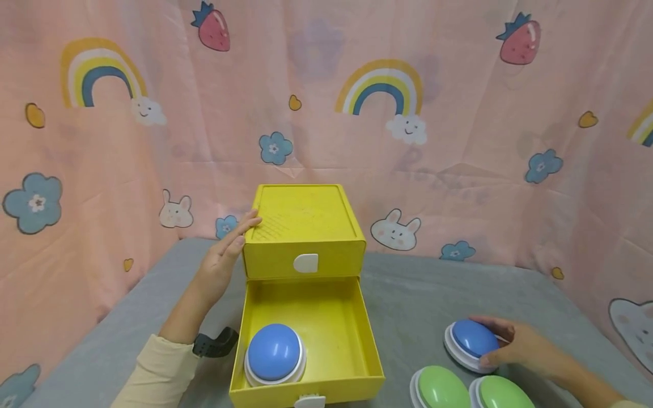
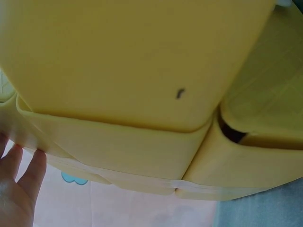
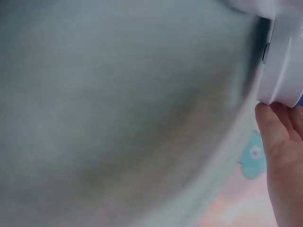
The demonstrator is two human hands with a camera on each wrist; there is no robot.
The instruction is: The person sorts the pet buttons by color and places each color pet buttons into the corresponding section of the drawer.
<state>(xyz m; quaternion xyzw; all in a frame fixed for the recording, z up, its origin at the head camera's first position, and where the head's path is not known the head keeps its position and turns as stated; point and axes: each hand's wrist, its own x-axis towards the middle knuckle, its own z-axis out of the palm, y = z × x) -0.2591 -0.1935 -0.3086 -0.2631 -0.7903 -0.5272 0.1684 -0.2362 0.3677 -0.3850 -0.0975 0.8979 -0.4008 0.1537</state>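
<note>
A yellow two-drawer box [image 1: 306,215] stands in the middle, its upper drawer closed and its lower drawer [image 1: 336,340] pulled out. My left hand [image 1: 220,266] rests its straight fingers against the box's left side and top edge; the left wrist view shows its fingertips [image 2: 39,158] by the yellow wall. Inside the lower drawer, at the front left, sits a blue domed push button [image 1: 274,352] with a white rim. Off to the right, my right hand [image 1: 520,343] grips a second blue push button [image 1: 474,337], thumb in front and fingers behind. Its white base [image 3: 284,66] shows in the right wrist view.
Two green push buttons [image 1: 442,388] lie side by side at the front right, close to the gripped one. Grey cloth [image 1: 408,306] covers the table. A pink patterned curtain [image 1: 326,153] hangs behind and at both sides.
</note>
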